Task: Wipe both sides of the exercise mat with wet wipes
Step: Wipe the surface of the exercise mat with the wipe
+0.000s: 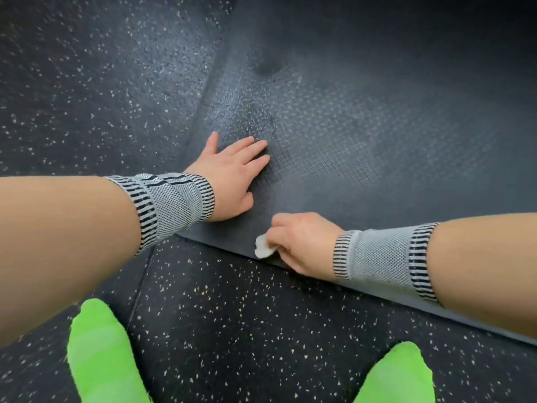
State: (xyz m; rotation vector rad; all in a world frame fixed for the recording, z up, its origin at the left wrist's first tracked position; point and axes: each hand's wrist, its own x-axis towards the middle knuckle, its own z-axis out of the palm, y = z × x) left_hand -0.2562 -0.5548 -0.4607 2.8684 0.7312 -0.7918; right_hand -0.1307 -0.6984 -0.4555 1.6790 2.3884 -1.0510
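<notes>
While the left hand (232,175) presses the mat (363,141), the right hand (302,242) grips a wipe (263,247).

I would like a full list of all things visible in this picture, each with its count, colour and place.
mat: one, dark grey, flat on the floor, filling the upper right.
floor: one, black with pale specks, around the mat.
wet wipe: one, white, crumpled, at the mat's near edge.
socks: two, bright green, at the bottom of the picture.
wrist wraps: two, grey with black stripes, one on each wrist.
left hand: flat on the mat, fingers straight.
right hand: fingers pinch the wet wipe against the mat's edge.
</notes>
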